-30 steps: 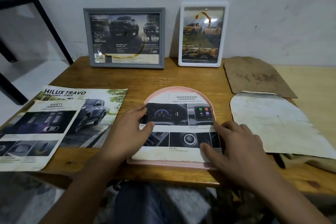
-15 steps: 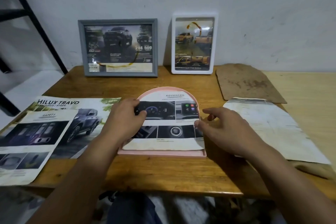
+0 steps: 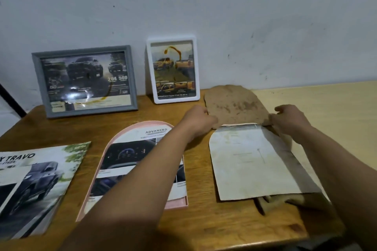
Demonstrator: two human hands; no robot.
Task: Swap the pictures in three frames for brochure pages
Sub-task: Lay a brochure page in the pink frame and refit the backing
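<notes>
- Left hand (image 3: 199,118) and right hand (image 3: 289,118) gripped the brown backing board (image 3: 234,104) by its side edges, fingers curled round them.
- Arched pink frame (image 3: 122,138) lay flat on the tabletop (image 3: 173,112).

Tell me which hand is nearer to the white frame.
Left. The left hand grips the brown backing board just right of the white frame; the right hand holds the board's far side.

Grey frame (image 3: 83,81), white frame (image 3: 173,70), pink arched frame (image 3: 130,169). Brown stained board (image 3: 234,105). Yellowed off-white sheet (image 3: 253,161). Brown wooden surface (image 3: 163,112); white wall (image 3: 204,6).
</notes>
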